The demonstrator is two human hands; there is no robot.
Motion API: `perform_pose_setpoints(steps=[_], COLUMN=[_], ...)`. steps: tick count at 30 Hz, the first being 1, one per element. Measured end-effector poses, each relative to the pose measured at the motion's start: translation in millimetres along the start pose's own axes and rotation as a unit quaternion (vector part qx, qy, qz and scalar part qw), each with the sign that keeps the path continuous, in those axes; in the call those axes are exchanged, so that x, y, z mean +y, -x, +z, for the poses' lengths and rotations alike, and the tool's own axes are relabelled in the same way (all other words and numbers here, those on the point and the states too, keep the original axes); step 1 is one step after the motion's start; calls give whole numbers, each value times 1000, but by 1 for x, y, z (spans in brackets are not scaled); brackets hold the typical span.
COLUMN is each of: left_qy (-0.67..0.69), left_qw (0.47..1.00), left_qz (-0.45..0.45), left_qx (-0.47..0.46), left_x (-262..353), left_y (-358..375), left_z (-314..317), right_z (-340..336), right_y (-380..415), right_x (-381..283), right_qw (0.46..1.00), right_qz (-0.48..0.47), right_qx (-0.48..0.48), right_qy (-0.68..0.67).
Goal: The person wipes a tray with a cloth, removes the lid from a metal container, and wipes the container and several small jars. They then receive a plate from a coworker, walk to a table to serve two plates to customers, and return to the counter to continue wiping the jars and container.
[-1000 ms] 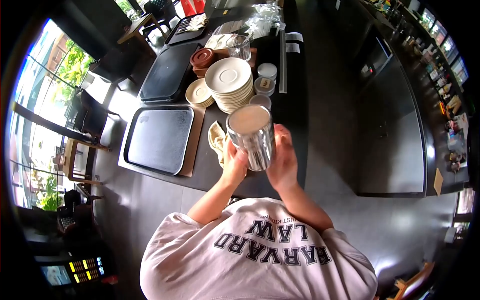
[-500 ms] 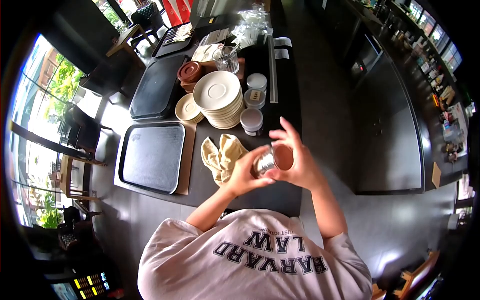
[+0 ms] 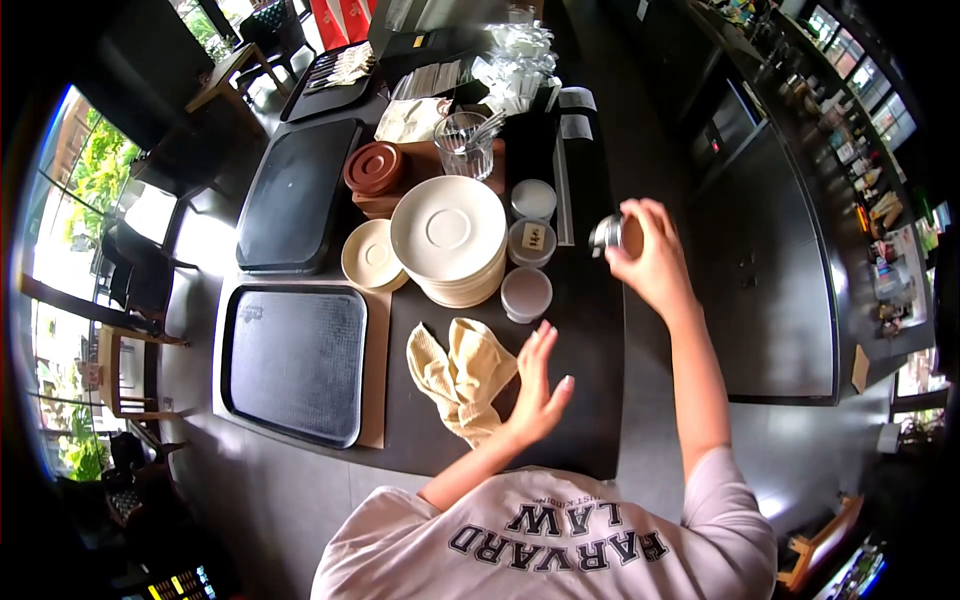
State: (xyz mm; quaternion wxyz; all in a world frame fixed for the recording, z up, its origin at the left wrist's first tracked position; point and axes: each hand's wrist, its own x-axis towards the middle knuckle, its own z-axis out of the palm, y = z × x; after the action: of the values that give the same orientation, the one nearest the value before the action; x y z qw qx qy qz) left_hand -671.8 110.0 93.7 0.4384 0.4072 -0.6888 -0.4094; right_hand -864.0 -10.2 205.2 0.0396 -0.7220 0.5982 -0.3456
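My right hand (image 3: pixel 655 255) is raised past the table's right edge, its fingers wrapped round a small container (image 3: pixel 607 236) with a silvery end and a brown part. Its exact kind does not show clearly. My left hand (image 3: pixel 540 395) hovers palm up-right over the dark table, fingers apart, holding nothing. Just left of it lies a crumpled beige cloth (image 3: pixel 460 370). Beyond that hand stand lidded plastic tubs in a row: a near tub (image 3: pixel 526 293), a labelled tub (image 3: pixel 532 241) and a far tub (image 3: pixel 534 199).
A stack of cream saucers (image 3: pixel 450 228) rises mid-table, beside smaller plates (image 3: pixel 370 252) and brown round lids (image 3: pixel 374 168). Black trays (image 3: pixel 295 360) lie left. A glass with utensils (image 3: pixel 465 150) and wrapped packets (image 3: pixel 515 68) stand behind. A dark counter (image 3: pixel 770 270) is to the right.
Both hands were on the container; my left hand has let go and opened. My right hand has carried the container up and to the right. The view has shifted slightly.
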Motion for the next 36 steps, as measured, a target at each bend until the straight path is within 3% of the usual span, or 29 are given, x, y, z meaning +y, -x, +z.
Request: perform_pose_setpoints(steps=[4, 8, 13, 16, 24, 27, 30, 33, 36], left_qy=[49, 48, 65, 45, 38, 42, 44, 66, 101], left_qw=[997, 996, 996, 998, 997, 997, 996, 993, 987], left_qz=[-50, -64, -54, -53, -49, -52, -51, -64, -84], left_qx=[-27, -47, -16, 8, 46, 44, 52, 74, 95], left_x=[-12, -29, -37, -38, -40, -40, -40, -40, -47], left_y=[16, 21, 18, 18, 19, 18, 18, 21, 28], left_z=[25, 33, 35, 38, 41, 41, 40, 43, 48], right_z=[56, 105, 131, 156, 195, 204, 199, 189, 176], right_y=[-83, -127, -133, -131, -145, -143, -140, -136, -123], right_x=[34, 47, 33, 46, 47, 46, 47, 42, 38], right_qw=[997, 997, 983, 989, 975, 979, 987, 973, 989], right_qz=[-65, -27, 132, 125, 171, 163, 102, 160, 106], right_qx=[-29, -76, -125, -71, -124, -95, -110, -158, -101], right_qy=[34, 23, 5, 27, 68, 82, 58, -59, 11])
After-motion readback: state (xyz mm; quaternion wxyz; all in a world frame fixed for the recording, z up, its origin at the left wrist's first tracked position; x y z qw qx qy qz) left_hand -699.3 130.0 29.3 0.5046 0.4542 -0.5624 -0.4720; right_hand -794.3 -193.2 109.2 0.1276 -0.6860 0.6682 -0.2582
